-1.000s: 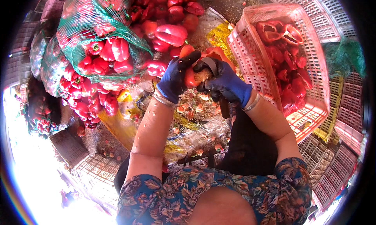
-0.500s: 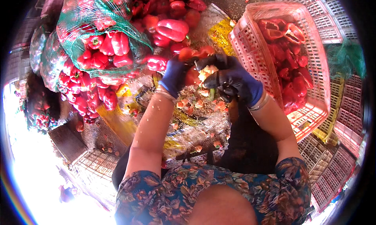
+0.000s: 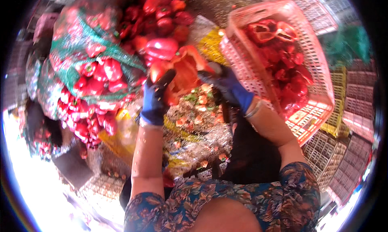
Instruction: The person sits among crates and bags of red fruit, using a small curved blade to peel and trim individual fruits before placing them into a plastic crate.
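A red bell pepper [image 3: 184, 72] is split open, its hollow orange-red inside facing up. My left hand [image 3: 155, 98], in a blue glove with dark fingers, is closed on the pepper's left side. At the pepper's right edge is my right hand [image 3: 231, 88], in the same kind of glove. Its fingers are curled and blurred, and whatever they hold cannot be made out. Beneath both hands lie pepper scraps [image 3: 198, 119], with pale seeds and green bits scattered around them.
To the right, a pink plastic crate [image 3: 323, 70] holds opened red peppers. A green mesh bag [image 3: 66, 66] of whole peppers stands at left, beside a pile of loose red peppers [image 3: 161, 26]. Stacked crates [image 3: 357, 90] line the far right.
My hands have moved apart, and the pepper now shows wide open between them. The pale core that was at my right fingers no longer shows there. The whole view has shifted slightly.
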The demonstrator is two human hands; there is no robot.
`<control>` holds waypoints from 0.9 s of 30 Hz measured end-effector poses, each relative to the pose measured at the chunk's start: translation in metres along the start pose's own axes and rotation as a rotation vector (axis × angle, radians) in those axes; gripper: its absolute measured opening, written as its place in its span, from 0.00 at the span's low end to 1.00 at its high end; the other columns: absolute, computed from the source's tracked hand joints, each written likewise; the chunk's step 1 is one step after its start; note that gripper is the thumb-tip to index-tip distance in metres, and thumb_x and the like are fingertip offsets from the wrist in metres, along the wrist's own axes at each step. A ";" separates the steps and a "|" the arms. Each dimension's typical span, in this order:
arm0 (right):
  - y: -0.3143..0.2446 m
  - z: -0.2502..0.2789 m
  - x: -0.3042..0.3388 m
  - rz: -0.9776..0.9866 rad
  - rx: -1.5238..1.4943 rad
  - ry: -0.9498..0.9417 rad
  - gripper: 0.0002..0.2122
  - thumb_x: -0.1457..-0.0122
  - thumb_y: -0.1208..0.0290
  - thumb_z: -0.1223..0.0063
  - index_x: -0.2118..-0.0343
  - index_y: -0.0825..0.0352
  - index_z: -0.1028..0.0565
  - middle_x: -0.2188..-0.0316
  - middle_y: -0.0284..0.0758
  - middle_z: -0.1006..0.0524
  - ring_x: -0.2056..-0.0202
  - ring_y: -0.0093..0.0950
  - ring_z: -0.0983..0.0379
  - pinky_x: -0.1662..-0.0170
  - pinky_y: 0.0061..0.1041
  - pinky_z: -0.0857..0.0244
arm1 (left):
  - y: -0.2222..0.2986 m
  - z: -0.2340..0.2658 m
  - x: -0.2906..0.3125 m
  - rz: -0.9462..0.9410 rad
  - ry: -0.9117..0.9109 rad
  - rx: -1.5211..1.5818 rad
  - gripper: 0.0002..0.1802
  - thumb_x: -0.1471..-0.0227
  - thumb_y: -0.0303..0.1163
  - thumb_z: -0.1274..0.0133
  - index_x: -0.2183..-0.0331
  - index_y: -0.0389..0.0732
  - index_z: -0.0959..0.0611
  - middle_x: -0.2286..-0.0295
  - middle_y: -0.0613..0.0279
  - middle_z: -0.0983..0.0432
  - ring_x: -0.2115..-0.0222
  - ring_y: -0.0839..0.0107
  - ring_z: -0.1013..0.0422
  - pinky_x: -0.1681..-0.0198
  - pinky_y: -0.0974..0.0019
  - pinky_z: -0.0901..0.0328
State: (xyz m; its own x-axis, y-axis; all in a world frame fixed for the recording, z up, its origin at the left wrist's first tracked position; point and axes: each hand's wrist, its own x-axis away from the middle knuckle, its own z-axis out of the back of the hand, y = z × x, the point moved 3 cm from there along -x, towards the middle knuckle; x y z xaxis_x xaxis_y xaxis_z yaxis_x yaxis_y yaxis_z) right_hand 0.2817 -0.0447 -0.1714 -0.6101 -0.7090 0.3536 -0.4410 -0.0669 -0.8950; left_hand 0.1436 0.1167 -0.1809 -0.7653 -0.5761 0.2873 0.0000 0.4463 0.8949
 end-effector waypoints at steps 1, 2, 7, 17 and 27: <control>-0.013 0.000 0.007 -0.116 0.038 -0.007 0.20 0.48 0.66 0.38 0.54 0.68 0.27 0.67 0.29 0.24 0.70 0.15 0.29 0.69 0.16 0.34 | 0.004 -0.009 0.005 0.063 -0.010 0.067 0.18 0.47 0.30 0.50 0.54 0.34 0.23 0.59 0.59 0.26 0.58 0.67 0.28 0.57 0.61 0.31; -0.022 0.001 0.008 -0.171 -0.025 0.008 0.19 0.49 0.69 0.37 0.54 0.68 0.27 0.67 0.28 0.24 0.72 0.14 0.30 0.72 0.16 0.35 | 0.007 -0.010 0.012 -0.011 -0.039 0.021 0.19 0.46 0.31 0.51 0.54 0.34 0.23 0.58 0.58 0.26 0.56 0.66 0.29 0.54 0.59 0.33; -0.019 0.007 0.005 0.081 -0.075 0.007 0.21 0.56 0.73 0.32 0.57 0.67 0.27 0.68 0.29 0.25 0.69 0.17 0.31 0.66 0.19 0.33 | 0.016 -0.014 0.014 0.074 -0.136 0.074 0.18 0.48 0.33 0.50 0.56 0.35 0.23 0.59 0.58 0.25 0.56 0.62 0.29 0.50 0.57 0.35; -0.158 0.074 0.060 0.328 0.262 0.156 0.17 0.52 0.77 0.36 0.57 0.68 0.25 0.65 0.28 0.22 0.65 0.19 0.27 0.59 0.21 0.31 | 0.060 -0.089 0.023 0.294 -0.378 -0.001 0.27 0.63 0.21 0.38 0.56 0.33 0.25 0.63 0.63 0.25 0.62 0.71 0.29 0.59 0.69 0.34; -0.082 0.174 -0.024 0.666 1.179 0.248 0.26 0.49 0.73 0.42 0.45 0.55 0.32 0.68 0.37 0.22 0.71 0.31 0.24 0.67 0.26 0.31 | 0.033 -0.074 0.006 0.130 -0.242 -0.401 0.19 0.57 0.30 0.40 0.61 0.36 0.24 0.76 0.67 0.28 0.78 0.76 0.31 0.73 0.72 0.36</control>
State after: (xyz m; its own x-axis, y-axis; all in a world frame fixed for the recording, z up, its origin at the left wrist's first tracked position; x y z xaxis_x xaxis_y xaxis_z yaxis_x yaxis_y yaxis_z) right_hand 0.4468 -0.1439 -0.1538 -0.6396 -0.7069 -0.3021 0.7164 -0.4056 -0.5677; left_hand 0.1870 0.0776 -0.1243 -0.8700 -0.3364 0.3604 0.3172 0.1777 0.9315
